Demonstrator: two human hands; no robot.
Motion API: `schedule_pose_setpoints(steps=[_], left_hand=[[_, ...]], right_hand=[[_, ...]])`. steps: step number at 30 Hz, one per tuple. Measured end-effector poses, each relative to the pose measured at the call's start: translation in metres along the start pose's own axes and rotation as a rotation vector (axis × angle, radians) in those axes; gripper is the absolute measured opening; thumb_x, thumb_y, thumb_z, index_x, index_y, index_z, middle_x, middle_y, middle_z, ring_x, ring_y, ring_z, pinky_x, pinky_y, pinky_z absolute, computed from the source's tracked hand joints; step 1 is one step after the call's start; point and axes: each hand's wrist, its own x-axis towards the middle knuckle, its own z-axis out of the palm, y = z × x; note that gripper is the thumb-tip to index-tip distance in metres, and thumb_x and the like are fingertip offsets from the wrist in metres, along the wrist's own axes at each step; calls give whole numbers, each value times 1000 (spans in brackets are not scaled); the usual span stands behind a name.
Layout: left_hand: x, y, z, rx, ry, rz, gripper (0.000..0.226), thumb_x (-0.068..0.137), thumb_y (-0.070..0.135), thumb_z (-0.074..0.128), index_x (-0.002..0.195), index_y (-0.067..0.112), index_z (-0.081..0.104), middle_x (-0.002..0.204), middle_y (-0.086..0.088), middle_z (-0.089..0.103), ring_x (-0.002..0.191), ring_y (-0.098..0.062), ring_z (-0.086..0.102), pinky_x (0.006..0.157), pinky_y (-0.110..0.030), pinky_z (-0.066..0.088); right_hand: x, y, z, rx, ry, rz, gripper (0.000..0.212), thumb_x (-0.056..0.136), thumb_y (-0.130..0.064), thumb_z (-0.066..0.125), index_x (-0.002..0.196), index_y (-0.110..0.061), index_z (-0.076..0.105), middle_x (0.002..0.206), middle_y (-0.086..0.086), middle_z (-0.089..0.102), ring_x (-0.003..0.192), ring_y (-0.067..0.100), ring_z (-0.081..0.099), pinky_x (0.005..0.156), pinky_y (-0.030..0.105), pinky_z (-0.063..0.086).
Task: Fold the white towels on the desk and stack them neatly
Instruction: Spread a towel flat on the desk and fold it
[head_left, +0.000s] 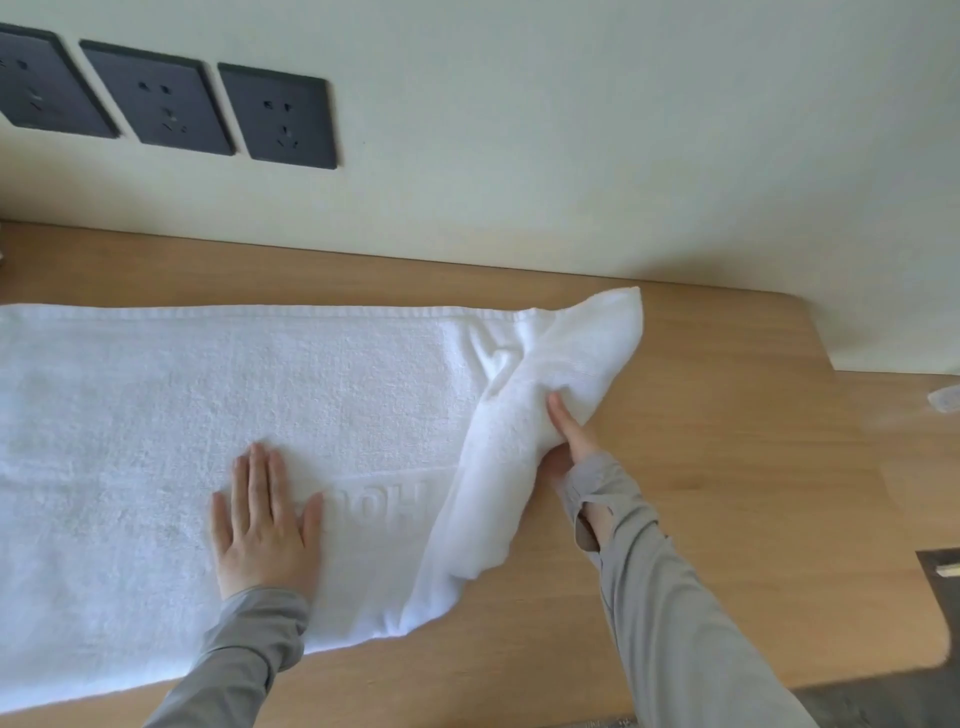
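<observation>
Spread on desk (727, 467): white towel (156, 395), extending left of and beyond left hand (265, 530).
Left hand: palm down, fingers straight and slightly apart, pressed flat on white towel near its front edge.
Just right of left thumb: embossed lettering (384, 501).
Right hand (569, 441): clamped on bunched right end of white towel, thumb on top, other fingers hidden under fabric.
Bunched end: gathered into a roll, reaching beyond right hand toward wall.
On wall, well beyond left hand: three dark sockets (161, 98).
</observation>
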Motion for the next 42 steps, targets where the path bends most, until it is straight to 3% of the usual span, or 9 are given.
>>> schedule_pose_setpoints(steps=[5, 7, 11, 20, 23, 25, 30, 35, 42], left_hand=[[0, 0, -1, 2, -7, 0, 76, 88, 56, 7, 150, 12, 7, 158, -3, 7, 145, -16, 3, 118, -39, -2], [0, 0, 0, 10, -10, 4, 76, 88, 57, 5, 150, 13, 3, 158, -1, 5, 146, -16, 1, 117, -35, -8], [-1, 3, 1, 7, 6, -18, 75, 89, 55, 8, 150, 12, 10, 159, -4, 9, 146, -19, 3, 112, -24, -20], [-7, 65, 7, -37, 32, 156, 73, 94, 51, 11, 147, 2, 21, 155, -14, 20, 144, -28, 16, 118, -43, 4], [-17, 102, 15, -18, -17, 265, 77, 93, 54, 3, 147, 2, 20, 154, -14, 22, 143, -28, 17, 117, -48, 9], [-21, 117, 21, -1, -47, 279, 82, 91, 58, -2, 147, 2, 20, 154, -13, 21, 143, -28, 16, 118, -48, 9], [-20, 125, 26, 57, -48, 245, 85, 87, 62, -5, 148, 7, 18, 156, -10, 18, 144, -25, 14, 118, -46, 6], [-21, 127, 25, 74, -54, 217, 82, 88, 61, 0, 148, 9, 19, 156, -8, 20, 144, -24, 16, 118, -46, 8], [-20, 128, 26, 82, -68, 231, 83, 88, 62, -2, 148, 8, 16, 156, -9, 17, 145, -24, 12, 118, -47, 8]], right_hand=[[-3, -34, -39, -434, 216, -120, 49, 63, -33, 83, 102, -19, 57, 108, 3, 65, 84, 13, 61, 74, 23, 45], [-4, -42, -75, -683, 360, -138, 62, 64, -35, 83, 115, -14, 53, 115, 8, 61, 93, 19, 58, 74, 20, 39], [-16, -10, -137, -1056, 466, 104, 89, 67, -54, 74, 133, -9, 35, 133, 13, 48, 120, 33, 49, 98, 42, 41], [-61, 59, -197, -777, 528, -73, 35, 75, -24, 76, 102, -14, 58, 111, 11, 54, 101, 29, 53, 90, 47, 47], [-56, 51, -201, -750, 480, -191, 21, 75, -18, 76, 86, -13, 58, 98, 3, 53, 93, 27, 55, 77, 33, 48], [-50, 47, -200, -825, 441, -214, 24, 73, -21, 77, 79, -14, 55, 90, -5, 46, 86, 20, 51, 70, 24, 41], [-43, 40, -205, -1025, 336, -95, 30, 79, -30, 71, 67, -14, 48, 80, -1, 42, 77, 25, 48, 65, 31, 39], [-50, 38, -231, -999, 302, -107, 23, 86, -21, 64, 77, 0, 63, 95, 12, 52, 85, 27, 52, 72, 34, 41], [-47, 54, -218, -806, 506, -96, 25, 78, -20, 71, 88, -10, 51, 88, 10, 55, 74, 23, 51, 61, 29, 40]])
